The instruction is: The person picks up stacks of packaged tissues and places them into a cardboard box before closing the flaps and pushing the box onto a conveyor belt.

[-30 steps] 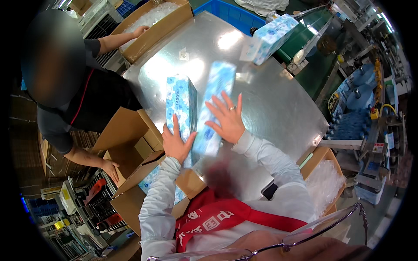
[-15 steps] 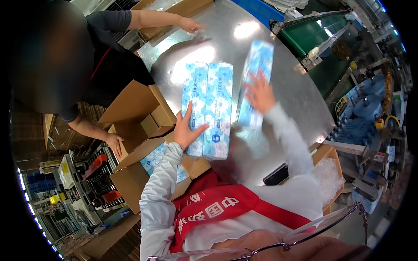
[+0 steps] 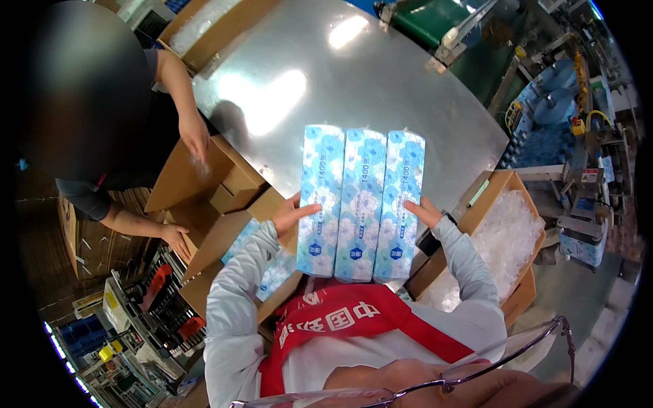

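Observation:
Three long tissue packs (image 3: 364,204), wrapped in blue and white flower-patterned film, stand side by side in front of me. From the left side my left hand (image 3: 294,213) grips the row, thumb on the upper face of the left pack. My right hand (image 3: 425,212) presses the right pack from the other side, its thumb on top. Both hands' other fingers are partly hidden by the packs. Just left of my left forearm, an open cardboard box (image 3: 197,279) holds more packs of the same pattern.
A co-worker's hand (image 3: 175,239) rests on another open carton (image 3: 221,180) at left; their other hand (image 3: 195,139) is above its flap. The metal table (image 3: 272,47) spreads beyond. Boxes of clear plastic film (image 3: 510,238) stand at right and far left. A green conveyor (image 3: 425,20) lies at the far side.
The third pack has come in from the right and now stands against the other two. My right hand moved nearer to me; the co-worker's pointing arm has drawn back toward the carton.

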`<control>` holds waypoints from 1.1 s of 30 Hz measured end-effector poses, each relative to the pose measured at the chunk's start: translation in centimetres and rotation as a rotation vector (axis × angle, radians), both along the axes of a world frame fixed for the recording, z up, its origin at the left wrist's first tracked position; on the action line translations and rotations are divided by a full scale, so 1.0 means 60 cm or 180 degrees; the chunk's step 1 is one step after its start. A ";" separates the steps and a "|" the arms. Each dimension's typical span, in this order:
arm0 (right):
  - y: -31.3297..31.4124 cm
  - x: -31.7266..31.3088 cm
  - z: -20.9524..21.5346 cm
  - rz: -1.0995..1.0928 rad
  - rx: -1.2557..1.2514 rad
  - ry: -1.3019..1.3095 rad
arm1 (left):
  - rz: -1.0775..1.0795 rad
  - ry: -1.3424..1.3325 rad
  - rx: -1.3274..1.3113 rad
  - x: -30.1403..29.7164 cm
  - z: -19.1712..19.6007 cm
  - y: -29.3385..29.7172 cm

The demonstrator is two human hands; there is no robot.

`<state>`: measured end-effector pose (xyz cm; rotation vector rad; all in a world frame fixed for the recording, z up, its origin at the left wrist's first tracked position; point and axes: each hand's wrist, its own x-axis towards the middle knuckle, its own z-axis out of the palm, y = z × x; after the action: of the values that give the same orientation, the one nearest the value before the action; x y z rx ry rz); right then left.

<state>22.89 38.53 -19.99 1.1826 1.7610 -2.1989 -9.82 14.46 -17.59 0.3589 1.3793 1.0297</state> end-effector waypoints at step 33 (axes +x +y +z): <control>-0.552 -0.491 0.018 0.0017 0.1823 0.0728 | -0.0119 0.4780 -0.0599 0.022 0.101 -0.796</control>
<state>-6.60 5.42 -18.93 1.0239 2.5999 -1.9440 -8.52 -33.32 -11.52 1.1332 2.7312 0.4757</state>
